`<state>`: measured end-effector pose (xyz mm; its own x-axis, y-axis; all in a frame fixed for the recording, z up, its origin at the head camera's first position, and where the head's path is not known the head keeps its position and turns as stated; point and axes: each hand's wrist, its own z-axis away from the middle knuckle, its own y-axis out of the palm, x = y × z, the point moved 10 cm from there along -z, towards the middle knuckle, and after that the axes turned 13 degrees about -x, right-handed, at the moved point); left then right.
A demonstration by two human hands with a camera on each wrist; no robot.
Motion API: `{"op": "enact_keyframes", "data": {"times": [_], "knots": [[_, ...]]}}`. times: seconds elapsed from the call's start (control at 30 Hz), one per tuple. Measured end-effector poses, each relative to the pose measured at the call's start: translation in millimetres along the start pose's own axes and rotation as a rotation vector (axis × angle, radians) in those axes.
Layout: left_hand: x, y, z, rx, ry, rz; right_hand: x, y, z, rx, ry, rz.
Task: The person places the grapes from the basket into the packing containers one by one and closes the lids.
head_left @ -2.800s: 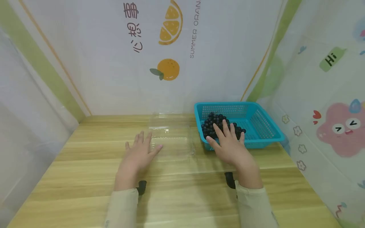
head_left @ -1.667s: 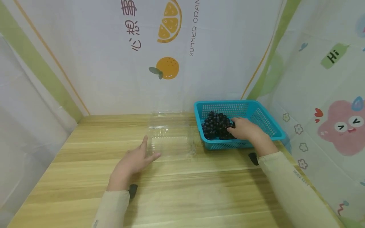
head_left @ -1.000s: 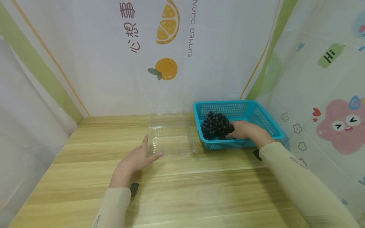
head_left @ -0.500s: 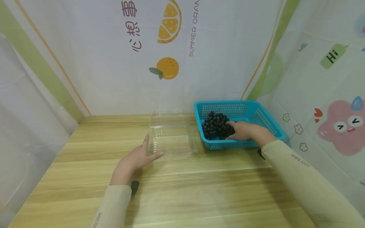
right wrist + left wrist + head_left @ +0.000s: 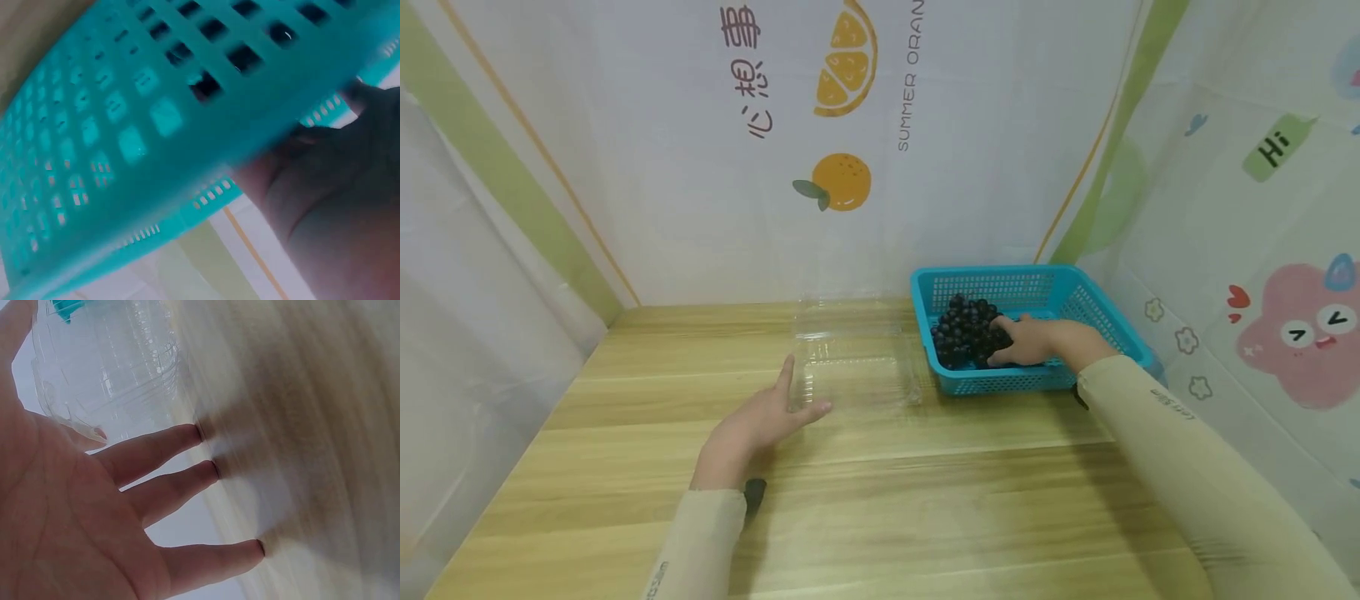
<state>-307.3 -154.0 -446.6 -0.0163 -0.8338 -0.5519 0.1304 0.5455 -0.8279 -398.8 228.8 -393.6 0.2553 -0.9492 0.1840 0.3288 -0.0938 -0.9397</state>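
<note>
A bunch of dark grapes (image 5: pixel 962 329) lies in the left part of the blue plastic basket (image 5: pixel 1030 382). My right hand (image 5: pixel 1037 340) reaches over the basket's front rim, thumb and forefinger curled round grapes at the bunch's right side. Its other fingers are hidden; in the right wrist view the basket wall (image 5: pixel 181 150) covers them. Left of the basket stands a clear plastic clamshell box (image 5: pixel 850 383), its lid raised at the back. My left hand (image 5: pixel 756 421) rests at the box's front left corner, fingers spread, with several fingertips (image 5: pixel 194 432) on or just over the tabletop.
The wooden table (image 5: pixel 880 517) runs back to a white printed curtain (image 5: pixel 700 208). Another printed curtain (image 5: pixel 1210 217) closes the right side, close to the basket. The box and basket stand side by side with a narrow gap.
My right hand moved from above the grapes to their right side inside the basket, and its fingers shifted a little on them. The left hand settled beside the box's corner and stays there.
</note>
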Motion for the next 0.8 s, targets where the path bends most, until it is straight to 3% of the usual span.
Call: {"op": "enact_keyframes", "data": {"times": [0.13, 0.33, 0.8], "knots": [[0.2, 1.0, 0.0, 0.004, -0.004, -0.006, 3, -11, 2.2, 0.002, -0.003, 0.024], [1.1, 2.1, -0.2, -0.001, -0.01, -0.014, 22, -27, -7.7, -0.084, -0.061, 0.148], [1.9, 3.2, -0.6, 0.007, -0.017, -0.019, 44, -15, -22.9, -0.091, -0.102, 0.377]]}}
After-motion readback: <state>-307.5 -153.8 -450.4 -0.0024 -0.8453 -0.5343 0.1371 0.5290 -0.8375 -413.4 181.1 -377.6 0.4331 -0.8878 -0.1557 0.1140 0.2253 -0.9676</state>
